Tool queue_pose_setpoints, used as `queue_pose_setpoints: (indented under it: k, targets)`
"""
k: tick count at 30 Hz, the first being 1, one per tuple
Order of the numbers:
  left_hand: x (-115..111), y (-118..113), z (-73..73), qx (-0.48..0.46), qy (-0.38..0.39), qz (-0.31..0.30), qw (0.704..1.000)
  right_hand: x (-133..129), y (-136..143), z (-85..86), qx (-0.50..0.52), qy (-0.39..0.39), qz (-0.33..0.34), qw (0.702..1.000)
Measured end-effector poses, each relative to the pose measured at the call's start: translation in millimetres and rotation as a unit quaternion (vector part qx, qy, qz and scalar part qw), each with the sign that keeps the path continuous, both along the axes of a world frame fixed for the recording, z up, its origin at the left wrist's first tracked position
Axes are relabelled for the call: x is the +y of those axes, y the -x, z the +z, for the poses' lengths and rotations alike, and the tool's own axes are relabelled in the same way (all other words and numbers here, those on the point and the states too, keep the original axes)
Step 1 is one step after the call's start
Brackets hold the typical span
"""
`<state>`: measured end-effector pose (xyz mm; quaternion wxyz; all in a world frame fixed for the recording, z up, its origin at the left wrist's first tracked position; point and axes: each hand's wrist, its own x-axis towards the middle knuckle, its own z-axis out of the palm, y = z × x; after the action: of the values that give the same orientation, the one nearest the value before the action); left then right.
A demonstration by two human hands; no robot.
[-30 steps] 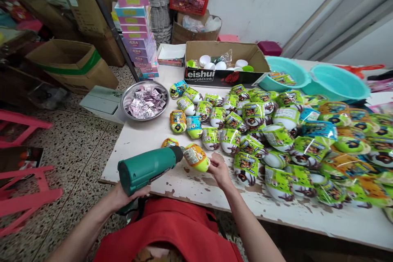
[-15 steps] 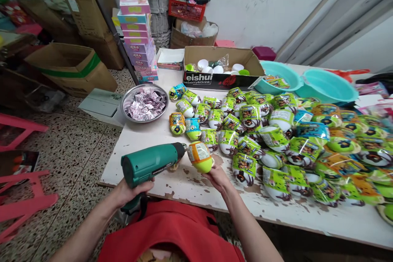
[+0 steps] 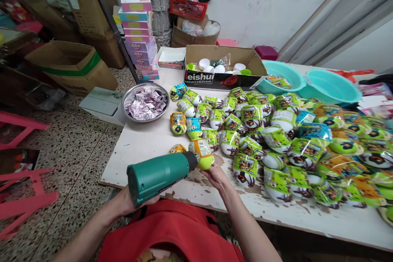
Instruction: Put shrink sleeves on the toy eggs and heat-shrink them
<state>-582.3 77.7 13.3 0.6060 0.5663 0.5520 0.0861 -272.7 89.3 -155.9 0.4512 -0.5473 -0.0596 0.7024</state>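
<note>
My left hand [image 3: 130, 201] is wrapped round the handle of a green heat gun [image 3: 161, 176], whose barrel hides most of the fingers. The gun's dark nozzle points right at an egg-shaped capsule [image 3: 200, 149] with an orange printed wrap and a lime-green end. Nozzle and capsule overlap in view; whether they touch I cannot tell. My right hand [image 3: 216, 175] grips the capsule by its lower green end, just above the table. Behind the gun lies another orange-wrapped egg [image 3: 177, 148], partly covered. Several lime, blue and orange wrapped eggs [image 3: 229, 142] stand close beyond my right hand.
The white table [image 3: 119, 163] has peeling paint. On it stand a metal bowl [image 3: 123, 108] of small sachets, a cardboard box [image 3: 224, 81] with white and green cups, and two turquoise basins [image 3: 334, 97]. Stacked pink and purple boxes [image 3: 141, 45] rise at the back left.
The heat gun has shifted right and its nozzle has come against the capsule's outline. The capsule is turned more upright in my right hand. The orange egg behind the gun now shows more.
</note>
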Motion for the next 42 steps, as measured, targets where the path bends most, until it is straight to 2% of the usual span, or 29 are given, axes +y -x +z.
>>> queue_pose_setpoints:
  k: [3,9,12,14,16,20,22,24,25,27,29,31,33,35,38,40,42]
  targets:
    - [0.7,8.2,-9.6,0.019,0.03,0.02,0.999,-0.2,-1.9,1.7,-0.002,-0.009,0.008,1.0]
    - [0.8,23.0,-31.2,-0.01,0.055,0.087,0.995,-1.0,-1.3,9.7,-0.001,-0.035,0.033,0.999]
    - [-0.2,22.7,-28.2,0.006,0.051,0.065,0.997,3.5,-1.4,13.4,-0.055,-0.075,0.017,0.995]
    - [-1.5,20.5,-22.2,0.003,0.047,0.041,0.998,8.3,-4.7,16.4,-0.136,-0.119,-0.001,0.984]
    - [-2.2,17.8,-16.5,-0.004,0.05,0.024,0.998,12.8,-10.8,20.2,-0.251,-0.162,-0.011,0.954]
    - [3.3,11.4,-13.7,-0.003,0.033,0.015,0.999,14.7,-24.3,28.5,-0.469,-0.237,0.013,0.851]
    - [10.2,7.0,-16.9,-0.006,0.021,0.03,0.999,12.1,-28.3,30.8,-0.524,-0.267,0.037,0.808]
    - [18.5,2.1,-22.1,-0.03,0.024,0.051,0.998,8.1,-30.3,30.4,-0.531,-0.287,0.058,0.795]
    - [22.5,-0.1,-25.1,-0.05,0.029,0.064,0.996,5.9,-30.8,29.1,-0.517,-0.291,0.065,0.802]
    - [28.6,-2.2,-31.0,-0.091,0.046,0.091,0.991,1.1,-31.8,24.2,-0.463,-0.28,0.056,0.839]
    - [30.4,-0.6,-35.3,-0.106,0.071,0.109,0.986,-4.4,-33.1,17.0,-0.4,-0.254,0.015,0.88]
    - [27.4,3.4,-36.3,-0.097,0.101,0.096,0.985,-10.2,-34.6,9.2,-0.357,-0.223,-0.03,0.907]
    - [22.2,5.7,-33.9,-0.084,0.134,0.061,0.985,-15.9,-35.5,2.5,-0.347,-0.192,-0.049,0.916]
    - [18.2,3.4,-29.9,-0.084,0.147,0.038,0.985,-20.3,-35.8,-2.0,-0.355,-0.169,-0.035,0.919]
    - [17.9,-5.6,-26.8,-0.087,0.117,0.061,0.987,-23.2,-36.8,-5.4,-0.357,-0.149,-0.016,0.922]
    - [19.4,-9.8,-28.0,-0.066,0.098,0.072,0.99,-22.8,-38.6,-7.0,-0.349,-0.136,-0.035,0.926]
    - [19.4,-10.8,-29.7,-0.046,0.101,0.045,0.993,-21.2,-40.2,-8.9,-0.346,-0.122,-0.059,0.928]
